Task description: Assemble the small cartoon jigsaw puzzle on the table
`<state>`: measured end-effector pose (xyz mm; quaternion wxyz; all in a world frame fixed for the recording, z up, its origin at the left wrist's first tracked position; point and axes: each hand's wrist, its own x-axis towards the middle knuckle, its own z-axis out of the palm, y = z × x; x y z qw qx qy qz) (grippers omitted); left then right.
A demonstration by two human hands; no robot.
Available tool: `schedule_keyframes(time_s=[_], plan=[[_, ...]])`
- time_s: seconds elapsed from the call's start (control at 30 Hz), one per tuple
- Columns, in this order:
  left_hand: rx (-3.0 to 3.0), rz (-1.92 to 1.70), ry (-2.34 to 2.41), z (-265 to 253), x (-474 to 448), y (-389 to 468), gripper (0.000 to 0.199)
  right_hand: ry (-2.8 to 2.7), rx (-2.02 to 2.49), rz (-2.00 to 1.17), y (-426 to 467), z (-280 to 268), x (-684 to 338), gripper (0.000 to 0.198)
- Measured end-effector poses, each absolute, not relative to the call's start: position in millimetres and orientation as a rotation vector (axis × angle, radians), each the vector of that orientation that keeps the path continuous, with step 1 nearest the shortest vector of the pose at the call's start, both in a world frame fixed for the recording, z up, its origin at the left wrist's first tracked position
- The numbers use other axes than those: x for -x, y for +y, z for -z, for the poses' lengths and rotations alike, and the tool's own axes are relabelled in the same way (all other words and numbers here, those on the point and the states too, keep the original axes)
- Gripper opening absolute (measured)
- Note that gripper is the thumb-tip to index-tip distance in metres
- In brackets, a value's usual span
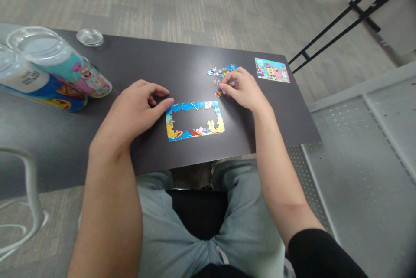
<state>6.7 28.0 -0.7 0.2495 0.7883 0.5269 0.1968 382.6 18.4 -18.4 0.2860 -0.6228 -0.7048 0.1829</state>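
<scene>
A jigsaw puzzle (183, 135) lies flat on the dark table, its border joined and its middle showing bare tabletop. A few pieces reach inward at its lower right. My left hand (138, 106) hovers at the puzzle's upper left corner, thumb and fingers apart with nothing between them. Beyond the puzzle, to the right, is a loose heap of puzzle pieces (216, 72). Over the near side of that heap is my right hand (242, 88), its thumb and forefinger brought together low among the pieces. Whatever sits between those fingertips is hidden.
A small cartoon picture card (272, 70) lies near the table's right end. Two clear-topped printed canisters, one teal (81, 74) and one blue (48, 91), stand at the left. A round clear lid (90, 37) rests by the far edge. A white cable (32, 182) hangs at lower left.
</scene>
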Motion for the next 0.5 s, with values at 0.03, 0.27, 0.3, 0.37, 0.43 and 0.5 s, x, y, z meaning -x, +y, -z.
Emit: schedule_keyframes(time_s=[0.03, 0.27, 0.3, 0.37, 0.43, 0.5], plan=[[-2.146, -0.542, 1.432, 0, -7, 28, 0.047, -1.864, 1.665, -0.489, 18, 17, -391, 0.013], [-2.162, -0.51, 1.436, -4, -7, 30, 0.047, -1.521, 1.847, -0.36, 21, 23, -461, 0.018], [-2.163, -0.51, 1.44, -3, -7, 30, 0.048, -1.514, 1.861, -0.359, 23, 26, -465, 0.019], [-2.163, -0.509, 1.449, -2, -7, 31, 0.049, -1.542, 1.863, -0.367, 26, 33, -467, 0.019], [-2.162, -0.513, 1.449, -1, -7, 31, 0.054, -1.583, 1.85, -0.367, 31, 38, -464, 0.016], [-2.161, -0.521, 1.448, -1, -7, 31, 0.058, -1.614, 1.846, -0.359, 35, 41, -460, 0.012]])
